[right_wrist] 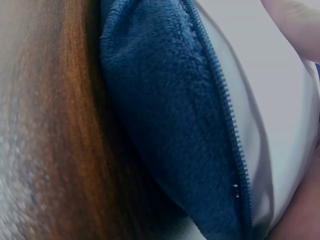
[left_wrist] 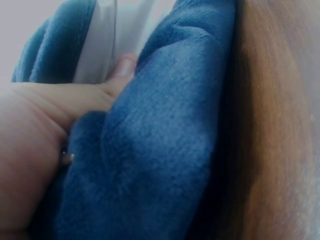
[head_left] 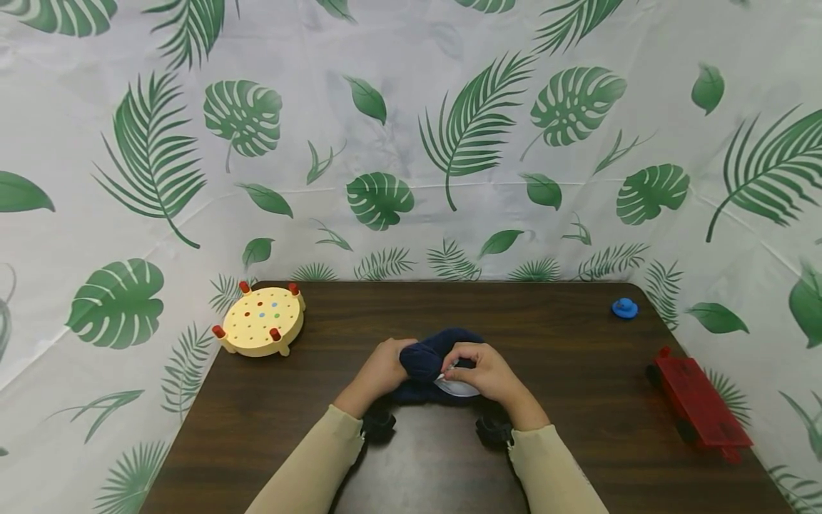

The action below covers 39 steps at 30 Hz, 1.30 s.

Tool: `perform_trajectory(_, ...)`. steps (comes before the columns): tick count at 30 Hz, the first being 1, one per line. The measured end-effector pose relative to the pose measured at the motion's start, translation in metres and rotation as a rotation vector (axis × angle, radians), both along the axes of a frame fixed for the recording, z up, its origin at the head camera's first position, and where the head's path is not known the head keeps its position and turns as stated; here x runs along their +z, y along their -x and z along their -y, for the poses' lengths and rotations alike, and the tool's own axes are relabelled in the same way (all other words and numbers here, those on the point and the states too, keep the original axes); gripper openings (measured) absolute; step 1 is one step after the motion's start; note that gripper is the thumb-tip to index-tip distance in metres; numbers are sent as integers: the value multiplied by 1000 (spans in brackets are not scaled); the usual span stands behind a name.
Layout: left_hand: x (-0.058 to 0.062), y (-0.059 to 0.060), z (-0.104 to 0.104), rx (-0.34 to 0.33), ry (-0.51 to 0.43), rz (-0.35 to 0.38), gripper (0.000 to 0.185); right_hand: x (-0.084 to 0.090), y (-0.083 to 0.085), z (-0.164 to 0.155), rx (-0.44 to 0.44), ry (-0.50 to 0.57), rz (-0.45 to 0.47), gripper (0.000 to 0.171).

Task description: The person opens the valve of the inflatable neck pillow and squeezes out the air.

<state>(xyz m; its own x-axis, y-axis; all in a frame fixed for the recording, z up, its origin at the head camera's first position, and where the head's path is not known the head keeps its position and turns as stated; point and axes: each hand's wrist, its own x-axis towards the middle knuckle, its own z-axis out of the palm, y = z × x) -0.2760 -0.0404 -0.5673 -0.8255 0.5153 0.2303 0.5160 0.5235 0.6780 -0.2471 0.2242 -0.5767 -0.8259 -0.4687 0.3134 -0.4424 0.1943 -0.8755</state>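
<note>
A navy plush zippered pillow (head_left: 424, 360) lies bunched on the table in front of me, its zipper (right_wrist: 227, 105) parted over a white inside (right_wrist: 270, 75). My left hand (head_left: 385, 365) grips the pillow's left end. In the left wrist view its thumb (left_wrist: 122, 67) lies against the white part, and plush cloth (left_wrist: 160, 115) hides most of the fingers. On the other side my right hand (head_left: 491, 371) pinches the white inside at the opening between thumb and forefinger. The right wrist view catches only parts of that hand along its right edge.
A cream round pegboard (head_left: 263, 321) with red legs stands upturned at the table's back left. Toward the back right is a small blue hat-shaped piece (head_left: 624, 308). Along the right edge lies a red skateboard-like toy (head_left: 700, 400). Leaf-patterned cloth hangs behind the wooden table (head_left: 546, 314).
</note>
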Motion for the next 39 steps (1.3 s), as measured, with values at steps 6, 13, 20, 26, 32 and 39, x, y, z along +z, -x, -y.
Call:
perform_trajectory(6, 5, -4, -2, 31, 50, 11, 9, -1, 2, 0, 12, 2, 5, 12)
perform_trajectory(13, -24, 10, 2, -6, -8, -37, 12, -2, 2, 0, 13, 2, 24, 6)
perform_trajectory(20, -8, 1, -1, 24, 71, -6, 4, -3, 2, 1, 30, 10, 34, 11)
perform_trajectory(26, 3, -4, -2, 20, 63, -10, 8, -2, 1, 1, 35, 10, 49, 6)
perform_trajectory(32, -12, 4, 1, -39, -9, -67, 4, -2, 0, 0, 37, 5, 76, 9)
perform_trajectory(39, -16, 6, -1, -65, -18, -92, 7, -2, -1, -1, 56, 2, 92, 13)
